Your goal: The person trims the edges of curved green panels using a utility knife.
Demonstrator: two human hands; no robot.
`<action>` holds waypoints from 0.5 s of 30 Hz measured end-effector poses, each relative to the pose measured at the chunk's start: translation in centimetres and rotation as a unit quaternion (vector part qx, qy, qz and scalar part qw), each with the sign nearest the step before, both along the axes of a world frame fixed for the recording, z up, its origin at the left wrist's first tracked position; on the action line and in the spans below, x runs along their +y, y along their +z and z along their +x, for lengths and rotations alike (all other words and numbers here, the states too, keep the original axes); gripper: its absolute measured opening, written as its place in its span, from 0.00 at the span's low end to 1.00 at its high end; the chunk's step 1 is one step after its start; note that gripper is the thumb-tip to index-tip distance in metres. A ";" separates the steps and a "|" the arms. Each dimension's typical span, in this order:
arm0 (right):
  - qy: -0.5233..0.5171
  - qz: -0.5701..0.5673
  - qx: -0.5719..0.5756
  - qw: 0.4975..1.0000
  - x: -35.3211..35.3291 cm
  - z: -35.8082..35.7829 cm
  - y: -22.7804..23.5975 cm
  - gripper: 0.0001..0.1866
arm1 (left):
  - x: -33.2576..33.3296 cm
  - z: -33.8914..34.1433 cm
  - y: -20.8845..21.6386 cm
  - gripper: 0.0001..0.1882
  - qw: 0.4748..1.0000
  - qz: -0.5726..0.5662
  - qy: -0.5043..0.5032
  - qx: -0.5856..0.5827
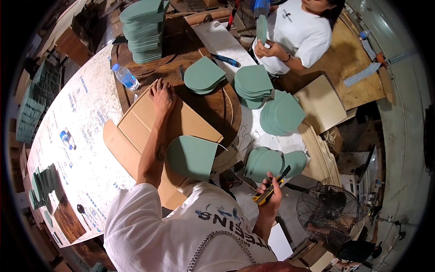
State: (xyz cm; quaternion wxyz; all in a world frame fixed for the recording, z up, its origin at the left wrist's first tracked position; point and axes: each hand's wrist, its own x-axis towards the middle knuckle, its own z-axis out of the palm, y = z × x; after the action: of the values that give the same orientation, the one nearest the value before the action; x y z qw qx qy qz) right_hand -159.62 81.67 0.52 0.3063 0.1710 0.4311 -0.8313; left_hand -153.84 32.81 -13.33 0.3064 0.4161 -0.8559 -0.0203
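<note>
My left hand point(163, 97) lies with its fingers spread over the far edge of a brown folded cardboard sheet point(192, 119). A green rounded board point(191, 157), straight on one side, rests on the cardboard's near part, by my left forearm. My right hand point(270, 196) is closed around a yellow and black utility knife point(267, 194), held off the table at my right. Just beyond that hand sit several green rounded boards point(267, 164). Further stacks of the same boards point(282, 114) stand to the far right of the cardboard.
A round wooden board point(229, 102) lies under the cardboard on the white table point(74, 122). A water bottle point(125, 77) and a tall green stack point(142, 34) stand beyond my left hand. Across the table, a co-worker point(294, 36) holds a green board. A fan point(329, 212) is at right.
</note>
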 end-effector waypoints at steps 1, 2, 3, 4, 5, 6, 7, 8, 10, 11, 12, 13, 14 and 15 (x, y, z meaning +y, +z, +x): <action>0.000 0.000 0.000 1.000 -0.1 0.0 0.0 0.17 | -0.1 0.0 -0.1 0.15 1.000 0.000 0.000 0.000; -0.002 0.001 -0.003 1.000 -0.1 0.1 0.1 0.17 | -0.2 0.0 -0.3 0.15 1.000 0.002 0.003 0.000; -0.005 0.002 -0.005 1.000 -0.1 0.1 0.2 0.17 | -0.2 -0.1 -0.2 0.16 1.000 0.005 0.005 -0.001; -0.006 0.001 -0.005 1.000 -0.1 0.1 0.1 0.17 | -0.1 -0.1 -0.1 0.16 1.000 0.005 0.004 -0.001; -0.001 0.007 0.000 1.000 0.1 0.1 -0.2 0.18 | -0.1 -0.2 0.0 0.16 1.000 0.006 0.002 0.004; 0.005 0.012 0.004 1.000 0.1 0.1 -0.3 0.18 | 0.0 -0.2 0.1 0.16 1.000 0.008 0.001 0.008; 0.004 0.012 0.004 1.000 0.2 0.1 -0.3 0.18 | 0.1 -0.1 0.2 0.16 1.000 0.008 0.001 0.008; 0.003 0.016 0.004 1.000 0.1 0.1 -0.2 0.18 | 0.1 -0.1 0.2 0.16 1.000 0.010 -0.001 0.010; 0.002 0.019 0.004 1.000 0.2 0.1 -0.2 0.18 | 0.1 -0.1 0.2 0.16 1.000 0.013 -0.003 0.011; 0.001 0.016 0.004 1.000 0.3 0.1 -0.4 0.18 | 0.0 -0.1 0.0 0.16 1.000 0.014 0.000 0.011; 0.000 0.013 0.006 1.000 0.3 0.1 -0.5 0.18 | -0.1 -0.1 -0.1 0.16 1.000 0.015 0.004 0.011; 0.000 0.012 0.006 1.000 0.3 0.0 -0.5 0.18 | -0.2 -0.2 -0.2 0.16 1.000 0.015 0.004 0.011; -0.005 -0.003 -0.005 1.000 0.3 0.0 -0.5 0.18 | -0.3 -0.2 -0.3 0.16 1.000 0.013 0.009 0.005; -0.010 -0.019 -0.016 1.000 0.4 -0.1 -0.5 0.17 | -0.3 -0.3 -0.3 0.15 1.000 0.011 0.014 -0.001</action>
State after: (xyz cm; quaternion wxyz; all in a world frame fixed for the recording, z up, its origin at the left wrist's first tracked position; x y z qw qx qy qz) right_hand -159.68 82.02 -0.03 0.3081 0.1828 0.4087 -0.8394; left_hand -154.10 32.54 -13.63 0.3007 0.4319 -0.8499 -0.0252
